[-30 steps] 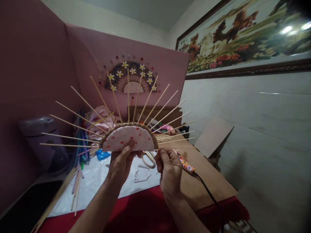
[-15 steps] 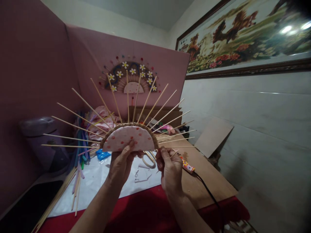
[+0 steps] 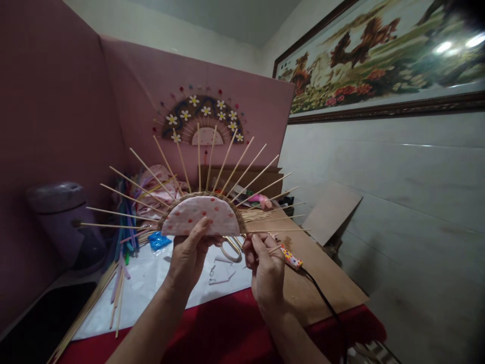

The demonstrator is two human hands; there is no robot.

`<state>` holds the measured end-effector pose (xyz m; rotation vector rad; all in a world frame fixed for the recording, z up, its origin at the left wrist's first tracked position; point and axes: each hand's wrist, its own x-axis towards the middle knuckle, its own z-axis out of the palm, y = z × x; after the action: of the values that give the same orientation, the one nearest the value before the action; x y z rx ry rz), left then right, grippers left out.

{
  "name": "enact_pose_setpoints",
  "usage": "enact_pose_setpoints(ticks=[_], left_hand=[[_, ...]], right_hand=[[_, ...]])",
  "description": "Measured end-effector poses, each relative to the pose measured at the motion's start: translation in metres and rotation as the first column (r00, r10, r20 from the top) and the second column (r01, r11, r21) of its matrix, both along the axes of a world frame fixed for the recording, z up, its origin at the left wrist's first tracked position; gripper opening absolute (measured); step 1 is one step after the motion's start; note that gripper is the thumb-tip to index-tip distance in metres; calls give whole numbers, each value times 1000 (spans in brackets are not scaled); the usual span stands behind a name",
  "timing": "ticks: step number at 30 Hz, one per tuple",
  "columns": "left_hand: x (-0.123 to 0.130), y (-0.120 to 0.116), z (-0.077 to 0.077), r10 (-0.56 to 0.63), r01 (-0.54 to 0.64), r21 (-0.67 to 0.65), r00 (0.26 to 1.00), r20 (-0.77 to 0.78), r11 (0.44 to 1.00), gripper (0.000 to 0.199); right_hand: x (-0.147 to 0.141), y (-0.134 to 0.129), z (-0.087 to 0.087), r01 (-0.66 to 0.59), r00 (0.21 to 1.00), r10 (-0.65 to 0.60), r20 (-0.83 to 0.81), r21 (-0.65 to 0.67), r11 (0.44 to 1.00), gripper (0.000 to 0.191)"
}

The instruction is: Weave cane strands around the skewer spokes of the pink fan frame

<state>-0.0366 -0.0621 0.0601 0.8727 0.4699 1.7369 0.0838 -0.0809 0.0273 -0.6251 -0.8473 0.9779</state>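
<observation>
Half-disc (image 3: 189, 213), red-spotted, carries a braided rim (image 3: 241, 221) and slender wooden sticks (image 3: 199, 162); left hand (image 3: 190, 255) grips its flat edge, right hand (image 3: 267, 265) pinches the rim's end.

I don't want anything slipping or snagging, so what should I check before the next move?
1. Left hand secure on the half-disc: ok, thumb on the front.
2. Right hand closed on the strand: ok, near the right end of the rim.
3. Sticks fanned around the rim: ok, from one end to the other.
4. Sheet free of scraps: not ok, some lie below the scissors in the picture.
5. Scissor blades shut: cannot tell, hidden.
6. Flowered tool cool: cannot tell; its cord runs toward the person.
</observation>
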Motion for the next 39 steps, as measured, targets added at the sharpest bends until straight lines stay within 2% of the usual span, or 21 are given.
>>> enact_pose_setpoints(ticks=[3,8,13,23,33,36,39], left_hand=[[-1,0,0,-13,13,-16,1000,15,1000,17],[-3,2,-2,-26,27,-29,999,31,999,13],[-2,3,-2,-16,17,-10,1000,6,1000,13],[0,5,-3,-12,11,-58,1000,-25,998,16],[0,3,-3,-10,11,-93,1000,10,996,15],[0,3,-3,-9,11,-103,1000,21,995,15],[-1,4,-2,4,0,-130,1000,29,992,16]], right_hand=[[2,-3,-1,39,999,-39,34,4,999,16],[3,-4,1,212,968,-208,137,-10,977,21],[1,-2,7,180,978,-171,120,-68,981,24],[-1,3,9,80,996,-81,-20,-65,995,25],[-1,2,11,61,997,-63,-38,-49,997,20],[-1,1,9,84,996,-83,13,-48,995,20],[1,-5,4,215,953,-212,219,9,977,19]])
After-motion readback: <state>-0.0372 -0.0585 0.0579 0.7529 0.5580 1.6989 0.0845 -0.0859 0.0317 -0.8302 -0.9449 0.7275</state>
